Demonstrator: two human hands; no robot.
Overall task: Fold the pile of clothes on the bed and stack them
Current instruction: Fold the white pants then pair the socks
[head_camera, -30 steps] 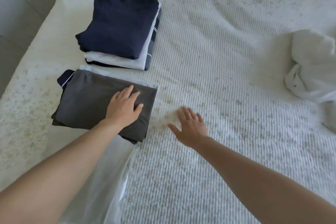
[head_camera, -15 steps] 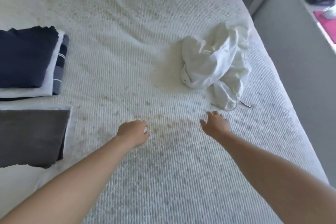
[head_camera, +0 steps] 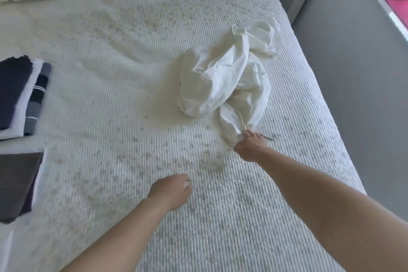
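Head view: the white cloth (head_camera: 223, 77) is touched at its near end by the right hand (head_camera: 250, 148). Whether it is grasped cannot be told. The left hand (head_camera: 171, 191) is loosely curled, holding nothing, over the bed (head_camera: 110, 73).

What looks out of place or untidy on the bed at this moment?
Only the crumpled white garment stands out: it lies bunched and unfolded near the bed's right edge, while the folded stacks sit squared at the left. The right hand reaches its near end; nothing looks spilled or damaged.

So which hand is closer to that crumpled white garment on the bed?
The right. The right hand has its fingertips at the near end of the crumpled white garment, touching or almost touching it. The left hand hangs over bare bedspread, nearer the person and well short of it.
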